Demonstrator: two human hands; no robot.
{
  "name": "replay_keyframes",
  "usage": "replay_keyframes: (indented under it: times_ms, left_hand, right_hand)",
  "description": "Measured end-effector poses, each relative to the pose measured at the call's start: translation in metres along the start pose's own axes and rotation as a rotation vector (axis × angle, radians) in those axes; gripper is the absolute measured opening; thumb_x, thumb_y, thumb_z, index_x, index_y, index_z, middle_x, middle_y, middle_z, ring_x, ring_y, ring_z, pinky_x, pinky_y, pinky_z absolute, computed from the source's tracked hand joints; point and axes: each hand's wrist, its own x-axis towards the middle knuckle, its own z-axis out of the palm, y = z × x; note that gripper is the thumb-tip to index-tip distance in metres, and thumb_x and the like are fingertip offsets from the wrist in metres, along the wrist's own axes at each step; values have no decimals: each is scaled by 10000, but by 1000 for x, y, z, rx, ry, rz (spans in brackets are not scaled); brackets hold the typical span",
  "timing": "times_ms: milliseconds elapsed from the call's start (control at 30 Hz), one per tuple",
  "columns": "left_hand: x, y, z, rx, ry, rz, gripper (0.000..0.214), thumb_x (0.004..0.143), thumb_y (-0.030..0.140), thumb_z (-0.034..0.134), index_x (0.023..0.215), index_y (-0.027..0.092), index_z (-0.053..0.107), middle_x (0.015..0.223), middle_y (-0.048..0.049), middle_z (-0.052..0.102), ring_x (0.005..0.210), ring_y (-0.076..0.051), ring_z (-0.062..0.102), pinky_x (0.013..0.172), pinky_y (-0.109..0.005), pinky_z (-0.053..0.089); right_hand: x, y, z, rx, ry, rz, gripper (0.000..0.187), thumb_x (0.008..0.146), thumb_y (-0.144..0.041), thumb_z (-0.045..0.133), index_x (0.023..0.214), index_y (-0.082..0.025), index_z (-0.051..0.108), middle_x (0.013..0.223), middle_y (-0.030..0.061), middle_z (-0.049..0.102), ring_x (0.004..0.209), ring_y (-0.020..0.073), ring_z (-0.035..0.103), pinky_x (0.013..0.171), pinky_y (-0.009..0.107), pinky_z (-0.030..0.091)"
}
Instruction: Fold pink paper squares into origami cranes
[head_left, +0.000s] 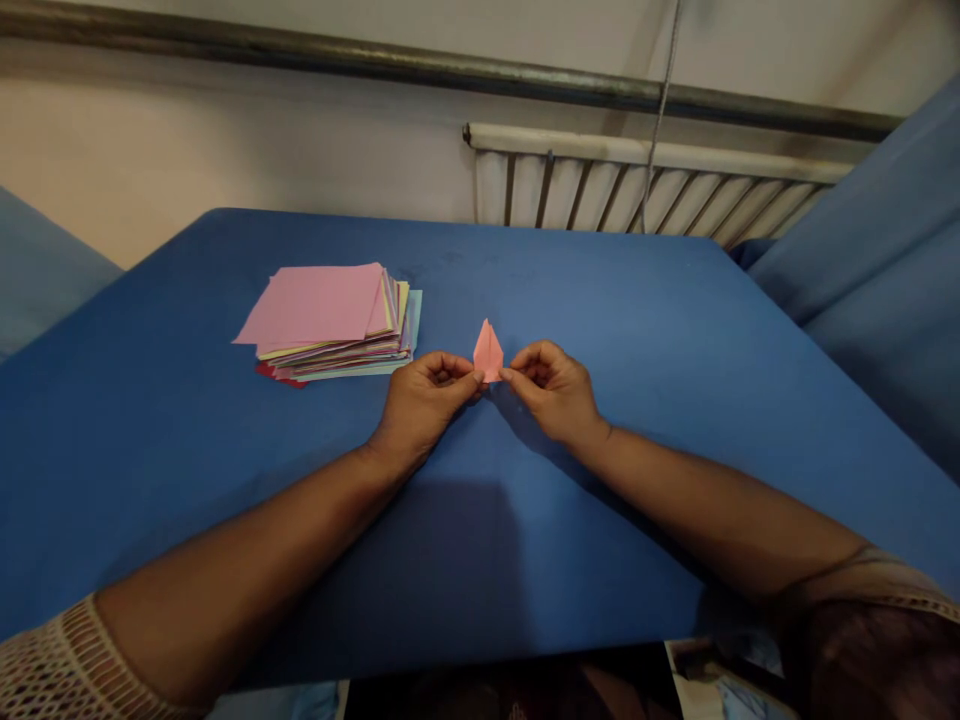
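A small folded piece of pink paper (488, 350) stands with its pointed tip up near the middle of the blue table. My left hand (433, 392) pinches its lower left corner between thumb and forefinger. On the other side, my right hand (553, 388) pinches the lower right corner the same way. A crease runs down the middle of the folded paper from its tip. Just left of my left hand lies a stack of coloured paper sheets (322, 305), with a pink sheet on top.
The blue table (637, 300) has its far edge near a white radiator (570, 180). A metal pipe (420, 68) runs along the wall, and a cord (660, 110) hangs before the radiator. Blue curtains (885, 230) hang at the right, with blue fabric (45, 270) at the left.
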Motion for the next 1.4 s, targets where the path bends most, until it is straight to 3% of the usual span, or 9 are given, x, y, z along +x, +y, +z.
replay_keyframes:
  times_ms: [100, 333, 500, 667, 933, 1133, 1400]
  left_hand:
    - [-2, 1, 0, 92, 9, 71, 225, 669, 308, 799, 736, 151, 652, 724, -7, 700, 667, -127, 648, 665, -244, 508]
    - [-11, -1, -3, 324, -62, 315, 162, 781, 316, 719, 850, 173, 688, 846, -25, 728, 785, -163, 689, 778, -286, 544]
    - [-7, -7, -9, 425, -61, 375, 186, 813, 338, 695, 914, 182, 699, 891, -36, 735, 824, -185, 705, 813, -323, 557]
    - [-6, -9, -10, 457, -110, 425, 217, 819, 278, 672, 1017, 190, 684, 963, -36, 739, 876, -185, 712, 855, -325, 560]
    - [-6, -10, -10, 399, -94, 359, 176, 830, 237, 634, 993, 193, 683, 975, -36, 739, 878, -178, 709, 854, -323, 562]
    - [-5, -8, -8, 280, -88, 251, 171, 787, 262, 690, 938, 182, 672, 917, -31, 727, 842, -170, 696, 821, -313, 553]
    - [-4, -5, -8, 279, -91, 218, 220, 752, 352, 735, 850, 182, 636, 837, -18, 693, 767, -160, 661, 735, -293, 531]
  right_hand:
    - [-4, -1, 1, -1, -96, 0, 118, 805, -322, 690, 833, -212, 656, 779, -5, 695, 697, 125, 652, 674, 275, 520]
    - [-3, -4, 2, 203, -205, 144, 189, 748, -310, 746, 905, -212, 709, 900, 27, 746, 842, 167, 702, 859, 365, 555]
    - [-3, -5, 1, 322, -283, 209, 252, 741, -296, 763, 982, -227, 744, 1017, 39, 749, 957, 183, 694, 973, 409, 511]
    - [-1, -5, 0, 404, -330, 289, 264, 726, -299, 794, 976, -224, 752, 995, 39, 748, 947, 175, 681, 996, 412, 481]
    - [3, -3, -3, 396, -313, 307, 233, 723, -280, 798, 946, -219, 772, 959, 34, 761, 877, 153, 678, 975, 390, 476]
    - [4, -2, -4, 459, -371, 306, 261, 697, -259, 816, 952, -227, 769, 946, 30, 761, 891, 158, 685, 995, 399, 469]
    - [4, -6, -7, 487, -467, 312, 337, 682, -306, 837, 994, -211, 753, 947, 32, 758, 971, 185, 687, 1051, 435, 441]
